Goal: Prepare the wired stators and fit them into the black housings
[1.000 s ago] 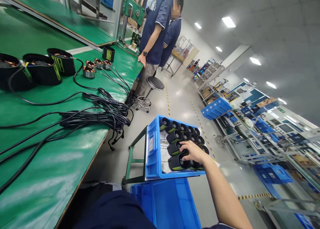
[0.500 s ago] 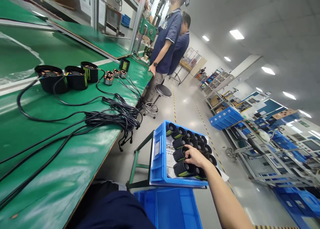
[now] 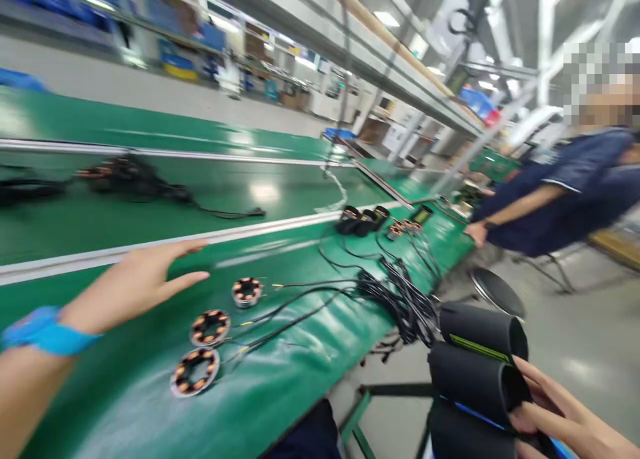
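Observation:
My right hand point(image 3: 565, 405) grips several black cylindrical housings point(image 3: 470, 379) at the lower right, its fingers at their open ends. Over the green bench, my left hand point(image 3: 135, 282) is empty, thumb and fingers apart, with a blue band on the wrist. Nearest to it are three copper-wound stators: one point(image 3: 247, 291) farther back, one point(image 3: 210, 327) in the middle and one point(image 3: 195, 372) in front. Black cables point(image 3: 395, 299) run from them to a tangled bundle at the bench edge.
More black housings point(image 3: 364, 221) and small stators point(image 3: 404, 228) sit farther along the bench. A dark cable heap point(image 3: 135, 182) lies on the back strip. A person point(image 3: 560, 179) stands at the right, behind a round stool point(image 3: 497, 292).
The view has swung left onto the bench. My right hand has lifted several housings from the blue crate, and my left hand has come into view.

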The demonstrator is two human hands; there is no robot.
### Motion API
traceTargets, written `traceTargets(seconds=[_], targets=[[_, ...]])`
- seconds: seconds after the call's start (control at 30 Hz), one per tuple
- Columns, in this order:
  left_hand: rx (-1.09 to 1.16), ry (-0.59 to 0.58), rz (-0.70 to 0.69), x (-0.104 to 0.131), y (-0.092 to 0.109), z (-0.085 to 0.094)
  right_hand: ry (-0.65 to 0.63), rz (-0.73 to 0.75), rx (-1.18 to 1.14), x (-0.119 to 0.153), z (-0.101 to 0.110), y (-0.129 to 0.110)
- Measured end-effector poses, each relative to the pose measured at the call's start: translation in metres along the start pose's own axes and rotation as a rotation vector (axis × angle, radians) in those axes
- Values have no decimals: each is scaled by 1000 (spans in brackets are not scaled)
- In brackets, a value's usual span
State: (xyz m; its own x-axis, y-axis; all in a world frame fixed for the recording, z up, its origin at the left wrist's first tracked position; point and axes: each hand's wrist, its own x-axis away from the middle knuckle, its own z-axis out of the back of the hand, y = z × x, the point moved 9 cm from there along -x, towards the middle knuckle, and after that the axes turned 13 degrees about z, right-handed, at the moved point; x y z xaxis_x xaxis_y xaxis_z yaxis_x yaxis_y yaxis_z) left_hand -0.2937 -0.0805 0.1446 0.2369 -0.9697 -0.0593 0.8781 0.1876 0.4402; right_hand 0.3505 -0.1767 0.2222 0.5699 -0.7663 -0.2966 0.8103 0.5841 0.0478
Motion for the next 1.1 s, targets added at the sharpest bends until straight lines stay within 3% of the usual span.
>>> traceTargets(seconds=[0.07,0.17,0.27,0.33,0.43,0.5,0.57,0.67,0.77,0.83,0.93,1.0,1.1], targets=[[25,36,48,18,-13,20,62,246,-103,-102,-9,-55],[121,149,211,44,-39,49,65,396,-340,-240,-22,-163],[172,314,408,82,-75,79,-88,497,-518,-336,-51,-285],[190,418,483,108,-96,97,-230,637,-529,-370,-74,-366],[183,478,578,134,-122,110,-431,913,-389,-382,-108,-470],[166,479,612,141,-136,112,-530,1029,-293,-375,-127,-516],[166,478,595,139,-147,113,-581,1074,-249,-363,-141,-544],[150,431,503,115,-161,113,-603,1078,-245,-352,-151,-555],[52,332,411,65,-172,116,-548,1129,-455,-366,-145,-539],[-14,270,373,20,-180,118,-404,1014,-616,-410,-143,-506],[-124,180,339,-56,-188,118,-216,579,-551,-503,-170,-423],[-209,124,335,-108,-190,113,-200,396,-454,-550,-200,-380],[-312,47,363,-176,-193,96,-240,269,-383,-595,-245,-347]])
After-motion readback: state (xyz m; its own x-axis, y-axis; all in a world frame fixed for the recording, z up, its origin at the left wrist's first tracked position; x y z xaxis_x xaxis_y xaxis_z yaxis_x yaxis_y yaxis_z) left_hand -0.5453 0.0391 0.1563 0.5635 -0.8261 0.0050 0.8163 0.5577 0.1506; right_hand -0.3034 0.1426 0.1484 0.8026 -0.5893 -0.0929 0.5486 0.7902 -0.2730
